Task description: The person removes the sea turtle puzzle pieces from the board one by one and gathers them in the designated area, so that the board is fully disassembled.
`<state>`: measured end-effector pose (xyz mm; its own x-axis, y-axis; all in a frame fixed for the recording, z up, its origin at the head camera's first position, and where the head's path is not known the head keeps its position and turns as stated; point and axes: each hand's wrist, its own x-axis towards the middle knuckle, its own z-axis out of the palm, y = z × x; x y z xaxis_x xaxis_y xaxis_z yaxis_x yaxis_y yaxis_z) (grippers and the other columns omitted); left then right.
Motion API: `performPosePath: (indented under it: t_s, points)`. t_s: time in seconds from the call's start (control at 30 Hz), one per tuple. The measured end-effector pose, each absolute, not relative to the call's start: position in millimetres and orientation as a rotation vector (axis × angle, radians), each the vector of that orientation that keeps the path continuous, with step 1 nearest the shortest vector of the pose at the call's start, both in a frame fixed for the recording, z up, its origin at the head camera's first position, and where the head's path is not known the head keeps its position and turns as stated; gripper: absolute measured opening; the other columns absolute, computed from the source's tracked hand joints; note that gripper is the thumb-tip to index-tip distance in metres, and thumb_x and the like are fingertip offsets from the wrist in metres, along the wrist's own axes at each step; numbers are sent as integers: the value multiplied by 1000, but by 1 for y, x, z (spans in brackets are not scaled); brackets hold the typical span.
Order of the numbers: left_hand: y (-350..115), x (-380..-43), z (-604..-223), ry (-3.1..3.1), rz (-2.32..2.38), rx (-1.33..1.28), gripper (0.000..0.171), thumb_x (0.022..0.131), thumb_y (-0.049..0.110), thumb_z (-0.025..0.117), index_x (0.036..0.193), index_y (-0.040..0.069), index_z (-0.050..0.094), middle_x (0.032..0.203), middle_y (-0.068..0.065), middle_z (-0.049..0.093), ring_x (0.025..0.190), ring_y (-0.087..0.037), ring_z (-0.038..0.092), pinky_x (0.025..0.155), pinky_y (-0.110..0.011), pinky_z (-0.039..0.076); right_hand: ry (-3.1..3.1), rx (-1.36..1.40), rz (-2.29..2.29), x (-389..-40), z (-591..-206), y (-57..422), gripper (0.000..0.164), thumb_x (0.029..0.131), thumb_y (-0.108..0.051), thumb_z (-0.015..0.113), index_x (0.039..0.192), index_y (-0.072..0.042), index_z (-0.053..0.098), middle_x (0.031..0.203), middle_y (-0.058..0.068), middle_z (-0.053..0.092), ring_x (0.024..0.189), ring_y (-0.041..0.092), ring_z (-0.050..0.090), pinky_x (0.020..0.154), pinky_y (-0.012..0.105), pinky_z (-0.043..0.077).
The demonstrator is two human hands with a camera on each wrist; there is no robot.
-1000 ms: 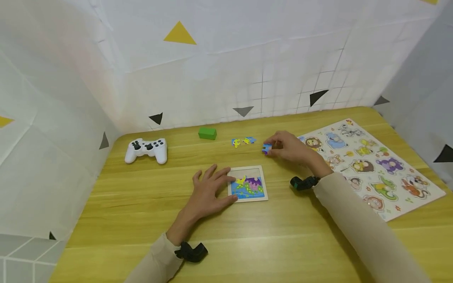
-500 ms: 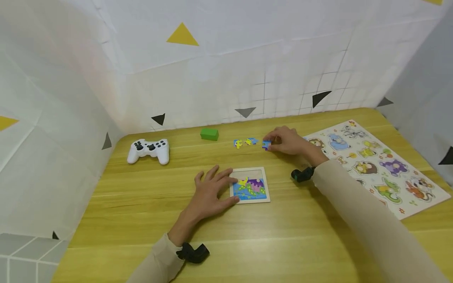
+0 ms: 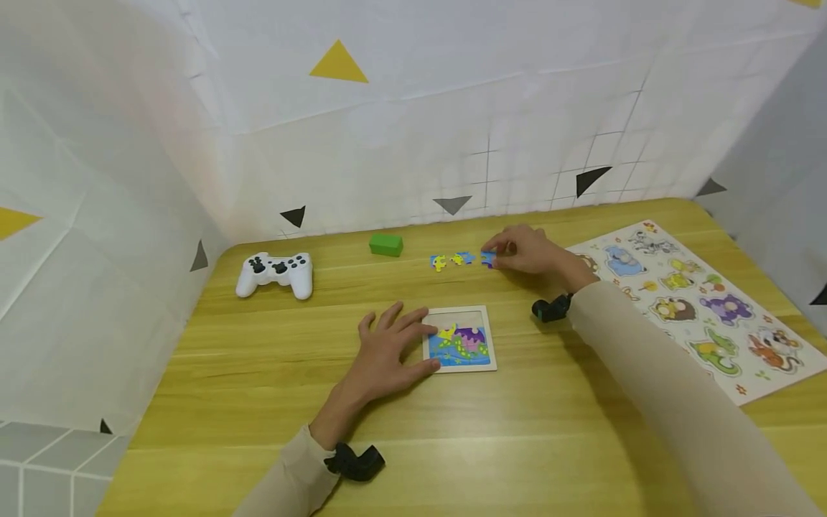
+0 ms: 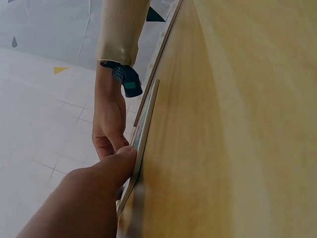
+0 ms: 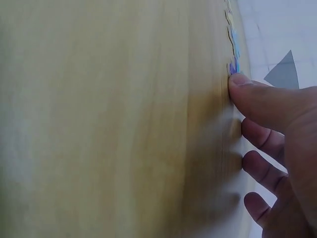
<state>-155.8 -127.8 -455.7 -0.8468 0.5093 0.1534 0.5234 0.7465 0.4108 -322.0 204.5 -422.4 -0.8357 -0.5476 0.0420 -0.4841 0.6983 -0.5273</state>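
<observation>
A small square puzzle tray [image 3: 461,370] lies on the table, its lower part filled with a blue, purple and yellow picture. My left hand [image 3: 388,357] rests at the tray's left side with its fingers spread; the thumb touches the lower left corner and the index finger the left edge. At the back, my right hand [image 3: 533,253] pinches a blue and purple jigsaw piece [image 3: 487,258] between thumb and index finger, close to the tabletop. Left of it lie a yellow and blue piece [image 3: 438,263] and another such piece [image 3: 462,258]. My right fingers partly cover the pinched piece.
A green block [image 3: 385,245] sits near the back edge, and a white game controller [image 3: 275,274] lies at the back left. On the right, an animal puzzle board [image 3: 711,309] extends beneath my right forearm. White sheeting [image 3: 400,143] encloses the table's back and sides.
My right hand has moved slightly away from me with the pinched piece, bringing it nearer to the two loose pieces and level with them. My left hand stays at the tray.
</observation>
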Motion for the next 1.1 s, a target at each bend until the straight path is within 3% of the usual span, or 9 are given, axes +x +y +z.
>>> performPosePath:
  t_s: [0.73,0.93,1.1]
  points:
    - [-128,-156,-456,-2900,-692,-868,51,90,62,65,135,37,62,162,10,42,156,-33,24,115,-69,8,2781,-764,-778,-327,-422,204,36,98,-18,67,133,-16,68,115,12,69,108,33,60,98,63,36]
    - [-128,-156,-457,-2902,-684,-864,51,90,63,64,135,38,62,162,11,42,156,-33,25,115,-69,9,2771,-764,-818,-326,-423,205,36,98,-18,68,133,-15,68,114,13,69,107,33,61,99,62,36]
    - [-128,-156,-457,-2897,-683,-862,51,90,63,64,135,38,62,161,10,43,155,-33,25,115,-70,10,2730,-749,-892,-326,-424,206,38,98,-17,67,136,-10,65,115,16,68,104,33,63,95,54,47]
